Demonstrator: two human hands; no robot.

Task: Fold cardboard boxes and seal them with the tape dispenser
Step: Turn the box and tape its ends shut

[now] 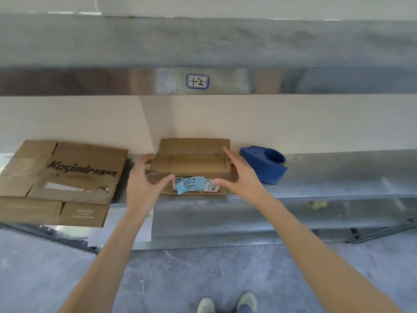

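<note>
We had one small brown cardboard box [191,168] on the grey metal shelf [338,175], its back flap upright against the wall and the others folded down, so we couldn't see inside. Our left hand [144,179] curled round its nine o'clock end, thumb on the front. Our right hand [239,175] lay spread, fingers straight along the three o'clock side. One blue paper note [188,185] was stuck on the front. One flattened printed brown cardboard box [67,177] sat at nine o'clock, and one blue plastic tape dispenser [264,164] at three.
</note>
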